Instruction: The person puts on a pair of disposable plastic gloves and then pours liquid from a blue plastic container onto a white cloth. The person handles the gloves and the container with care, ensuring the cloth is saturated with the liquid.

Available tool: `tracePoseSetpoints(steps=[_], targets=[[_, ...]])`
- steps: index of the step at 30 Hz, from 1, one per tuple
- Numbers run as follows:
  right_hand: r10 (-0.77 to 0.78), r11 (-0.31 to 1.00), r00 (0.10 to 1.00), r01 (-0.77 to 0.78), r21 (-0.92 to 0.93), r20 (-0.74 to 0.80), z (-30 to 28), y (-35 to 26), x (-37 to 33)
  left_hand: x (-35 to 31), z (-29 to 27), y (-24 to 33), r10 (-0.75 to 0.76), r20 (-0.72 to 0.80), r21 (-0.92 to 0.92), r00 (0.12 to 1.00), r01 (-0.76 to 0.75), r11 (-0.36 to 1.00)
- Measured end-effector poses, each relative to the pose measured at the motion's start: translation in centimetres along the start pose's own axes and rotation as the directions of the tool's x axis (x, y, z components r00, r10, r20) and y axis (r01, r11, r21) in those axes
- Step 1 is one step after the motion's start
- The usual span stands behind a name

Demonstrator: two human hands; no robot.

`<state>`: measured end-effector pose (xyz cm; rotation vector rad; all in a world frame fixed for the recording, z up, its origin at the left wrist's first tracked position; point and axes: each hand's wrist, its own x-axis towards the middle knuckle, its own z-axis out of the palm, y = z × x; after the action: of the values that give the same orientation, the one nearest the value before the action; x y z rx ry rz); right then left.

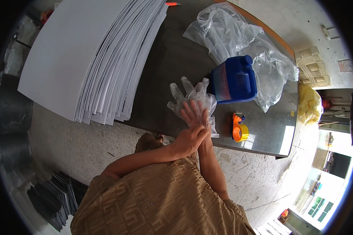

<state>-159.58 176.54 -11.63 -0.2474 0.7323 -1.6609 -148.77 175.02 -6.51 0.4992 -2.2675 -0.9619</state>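
A clear plastic glove (188,92) is partly over my right hand (195,112), its loose fingertips standing out past my own fingers. My right fingers are stretched out and spread inside it. With bent fingers, my left hand (187,141) pinches the glove's cuff at the right wrist. Some white cloth or paper (212,105) lies beside and beneath the gloved hand at the table edge. Just beyond the right hand, a blue jerrycan (235,80) stands on the dark table.
A tall stack of white sheets (74,51) overhangs the dark table (161,70) at left. Crumpled clear plastic (239,35) lies behind the jerrycan. An orange tape dispenser with yellow tape (239,131) sits at right. Dark sheets (53,199) stand on the floor at lower left.
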Motion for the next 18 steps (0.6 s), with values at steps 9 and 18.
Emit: tracePoseSetpoints(steps=[9, 18], targets=[[0.074, 0.988, 0.981, -0.096, 0.123, 0.177, 2.4, -3.0, 2.0, 1.2, -0.2, 0.6, -0.053, -0.047, -0.069, 0.998, 0.049, 0.996], [0.04, 0.91, 0.994, -0.078, 0.406, 0.101, 3.5, -3.5, 3.9, 1.7, -0.2, 0.8, -0.133, -0.03, -0.195, 0.991, 0.124, 0.973]])
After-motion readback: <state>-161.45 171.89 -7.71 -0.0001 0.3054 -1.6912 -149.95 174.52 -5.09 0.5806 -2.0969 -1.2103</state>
